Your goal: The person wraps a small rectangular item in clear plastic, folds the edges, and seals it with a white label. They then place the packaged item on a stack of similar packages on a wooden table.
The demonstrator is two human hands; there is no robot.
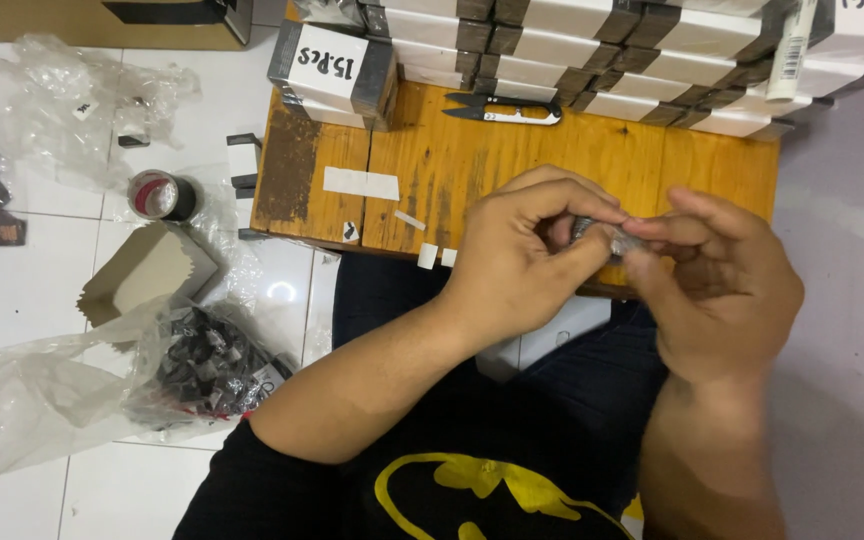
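We are in a makeshift packing spot set up on the floor of a room, not a proper workshop. We sit on white floor tiles [12, 290] at a low wooden table [512, 170]. Along its far edge stand rows of small white boxes [592, 60] banded with dark tape. Thread snips [505, 109] lie on the wood beside a strip of white labels [361, 183]. On the tiles lie a tape roll [160, 195], loose plastic bags [42, 400] and a flat cardboard piece [147, 272].
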